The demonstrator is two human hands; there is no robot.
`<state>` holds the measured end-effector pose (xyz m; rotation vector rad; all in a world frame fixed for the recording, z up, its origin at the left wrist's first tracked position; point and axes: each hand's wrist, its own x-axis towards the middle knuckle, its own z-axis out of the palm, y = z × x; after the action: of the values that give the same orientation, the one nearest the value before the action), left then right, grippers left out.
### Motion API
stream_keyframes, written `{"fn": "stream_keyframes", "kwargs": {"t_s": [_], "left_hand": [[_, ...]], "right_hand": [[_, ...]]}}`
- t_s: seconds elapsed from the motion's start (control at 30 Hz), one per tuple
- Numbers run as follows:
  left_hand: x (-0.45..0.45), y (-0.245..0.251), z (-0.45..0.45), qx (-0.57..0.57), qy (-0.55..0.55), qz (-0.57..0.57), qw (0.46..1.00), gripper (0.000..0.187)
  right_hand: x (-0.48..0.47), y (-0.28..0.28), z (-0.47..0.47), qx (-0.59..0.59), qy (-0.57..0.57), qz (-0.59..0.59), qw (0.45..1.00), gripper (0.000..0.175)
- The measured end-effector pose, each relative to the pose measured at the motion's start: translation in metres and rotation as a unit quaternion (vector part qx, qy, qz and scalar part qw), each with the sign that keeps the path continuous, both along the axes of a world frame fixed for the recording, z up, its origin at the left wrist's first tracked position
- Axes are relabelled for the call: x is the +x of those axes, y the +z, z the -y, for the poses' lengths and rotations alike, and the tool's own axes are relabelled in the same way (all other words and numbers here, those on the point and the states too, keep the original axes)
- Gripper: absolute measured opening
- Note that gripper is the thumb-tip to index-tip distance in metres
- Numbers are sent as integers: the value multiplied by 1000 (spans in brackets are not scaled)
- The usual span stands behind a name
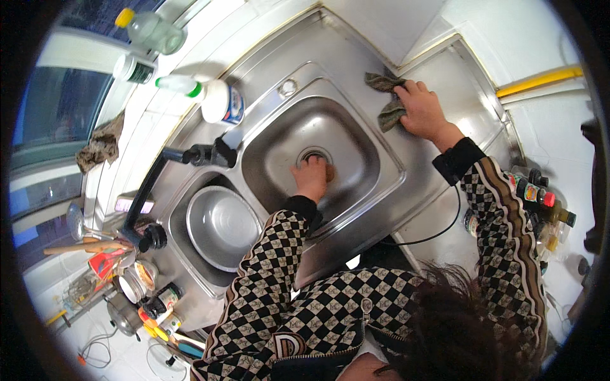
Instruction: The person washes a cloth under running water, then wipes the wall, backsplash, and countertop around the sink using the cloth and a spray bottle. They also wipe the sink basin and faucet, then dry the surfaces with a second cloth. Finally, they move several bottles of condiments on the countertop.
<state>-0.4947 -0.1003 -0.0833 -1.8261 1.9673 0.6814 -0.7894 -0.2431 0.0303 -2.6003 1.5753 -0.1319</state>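
My left hand (312,177) reaches down into the larger basin (281,138) of a stainless steel double sink, its fingers over the drain (305,153). Whether those fingers grip anything is hidden. A dark, folded cloth (391,114) is bunched in my right hand (424,110), resting on the steel drainboard (469,85) to the right of the basin. Part of the cloth sticks out past my fingers in two flaps. In the smaller basin sits a round metal bowl (223,226). The black faucet (147,190) stands on the left, its body at the back of the sink.
Behind the sink stand a white tub (221,102) and several bottles, one a clear bottle with a yellow cap (157,31). A brown rag (101,145) hangs by the window. Utensils and jars (136,281) crowd the lower left. Sauce bottles (533,190) stand beyond my right sleeve.
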Motion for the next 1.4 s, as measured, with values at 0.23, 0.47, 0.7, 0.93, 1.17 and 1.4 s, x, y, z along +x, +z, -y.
{"fn": "stream_keyframes", "kwargs": {"t_s": [0.23,0.47,0.7,0.93,1.17,1.4], "left_hand": [[-7,12,12,45,130,-80,987,55],[29,57,12,-97,135,-150,975,51],[83,69,-46,-178,-13,-98,979,53],[94,57,-54,-222,-19,-141,965,48],[108,63,-63,-261,-36,-189,946,45],[108,61,-62,-276,-25,-197,940,39]], "right_hand": [[3,-8,14,49,-25,247,967,49],[58,-3,1,-19,139,72,988,33],[144,-31,86,-122,109,77,983,13],[199,-25,97,-94,214,5,972,13],[164,-8,91,-92,164,-8,982,17],[163,-1,108,-83,244,-53,965,16]]}}
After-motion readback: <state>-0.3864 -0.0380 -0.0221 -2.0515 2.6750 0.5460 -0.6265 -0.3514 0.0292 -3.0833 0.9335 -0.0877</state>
